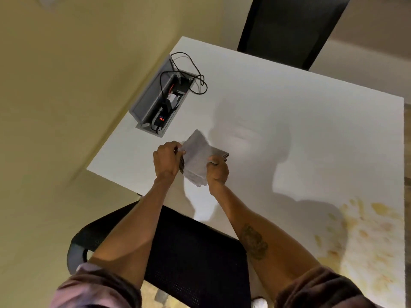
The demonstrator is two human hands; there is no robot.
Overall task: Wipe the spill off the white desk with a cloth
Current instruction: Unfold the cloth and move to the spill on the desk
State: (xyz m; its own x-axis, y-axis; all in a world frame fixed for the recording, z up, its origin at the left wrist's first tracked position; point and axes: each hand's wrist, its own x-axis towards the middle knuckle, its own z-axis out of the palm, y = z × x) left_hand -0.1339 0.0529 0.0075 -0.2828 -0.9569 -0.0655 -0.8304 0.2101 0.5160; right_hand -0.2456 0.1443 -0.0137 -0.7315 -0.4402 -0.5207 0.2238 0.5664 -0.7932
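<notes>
A folded grey cloth (198, 156) is held just above the white desk (300, 121), near its left front part. My left hand (166, 160) grips the cloth's left edge and my right hand (218, 171) pinches its right side. Yellowish spill stains (367, 241) spread over the desk's front right corner, well to the right of both hands. The cloth is apart from the spill.
An open grey cable box (155, 101) with black wires (193, 72) is set into the desk's left side. A black mesh chair (189, 258) stands under my arms at the front edge. Another dark chair (289, 30) stands at the far side.
</notes>
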